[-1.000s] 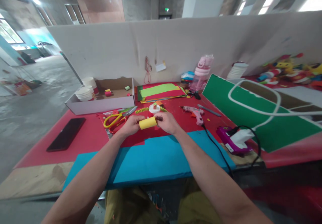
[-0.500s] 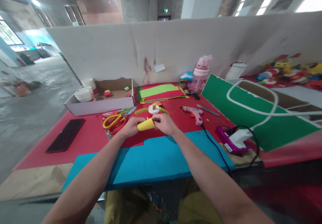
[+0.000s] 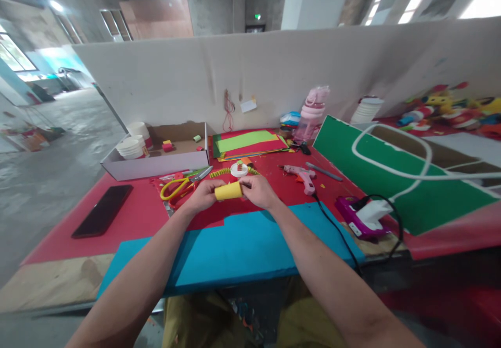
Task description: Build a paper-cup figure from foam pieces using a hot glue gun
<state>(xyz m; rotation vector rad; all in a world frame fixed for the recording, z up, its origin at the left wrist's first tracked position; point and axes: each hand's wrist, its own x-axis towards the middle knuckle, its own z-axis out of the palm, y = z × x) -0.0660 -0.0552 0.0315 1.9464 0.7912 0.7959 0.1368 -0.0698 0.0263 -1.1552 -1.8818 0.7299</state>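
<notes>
A rolled tube of yellow paper [image 3: 228, 191] is held level between my two hands, above the red table covering. My left hand [image 3: 204, 195] grips its left end, and my right hand [image 3: 258, 190] pinches the right end; some fingertips are hidden behind the roll. Just beyond it stands a white paper cup [image 3: 239, 169] with a small red-and-green piece on top and yellow-green pleated paper strips [image 3: 220, 172] at its sides. Left of my left hand lie yellow-handled scissors [image 3: 177, 187].
A pink glue gun [image 3: 301, 176] lies to the right, its cord crossing the blue sheet [image 3: 242, 249]. Further right are a purple power strip [image 3: 362, 222] and a green board [image 3: 391, 181]. A phone [image 3: 102, 211], an open box [image 3: 156, 165] and stacked coloured paper [image 3: 246, 142] lie around.
The yellow paper has turned in my fingers and now looks more like an even tube, lying closer to level. Both hands stay in nearly the same place.
</notes>
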